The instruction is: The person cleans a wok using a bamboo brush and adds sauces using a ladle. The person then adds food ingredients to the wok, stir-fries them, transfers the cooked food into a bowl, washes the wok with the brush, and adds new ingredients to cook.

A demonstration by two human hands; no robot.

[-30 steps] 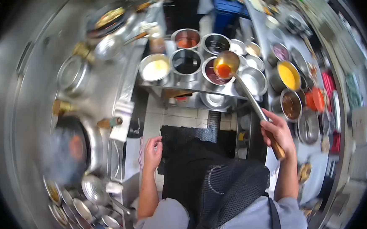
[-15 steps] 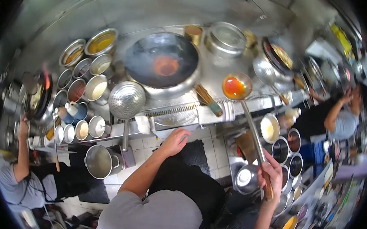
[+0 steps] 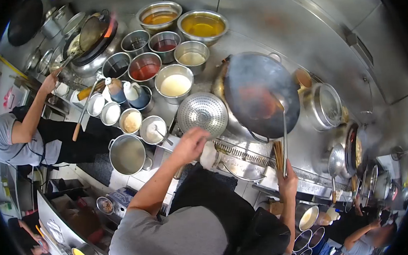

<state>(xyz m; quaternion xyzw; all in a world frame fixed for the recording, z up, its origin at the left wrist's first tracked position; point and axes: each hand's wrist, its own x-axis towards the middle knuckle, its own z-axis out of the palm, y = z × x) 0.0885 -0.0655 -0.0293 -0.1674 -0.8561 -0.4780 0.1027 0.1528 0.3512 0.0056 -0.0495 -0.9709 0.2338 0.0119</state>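
My right hand [image 3: 288,185] is closed around the handle of a long ladle [image 3: 285,141]. The ladle's head reaches into a large dark wok [image 3: 243,83], over its right side. A hazy reddish patch shows at the wok's bottom, and what the ladle holds cannot be made out. My left hand [image 3: 192,144] hovers at the near rim of a perforated metal skimmer [image 3: 203,112], its fingers blurred. The skimmer's handle runs below that hand, and I cannot tell whether they touch. A bundle of thin bamboo sticks [image 3: 278,155] stands beside my right hand.
Metal pots of sauces and a white liquid [image 3: 174,85] crowd the counter left of the wok. Two bowls of yellow liquid [image 3: 202,24] stand behind them. A stockpot [image 3: 127,154] sits lower left. A co-worker [image 3: 24,134] works at another wok on the left; another person is far right.
The view has swung left. My right hand has brought the ladle, which held orange-red liquid, from the counter's right side into the wok. My left hand now appears beside the skimmer.
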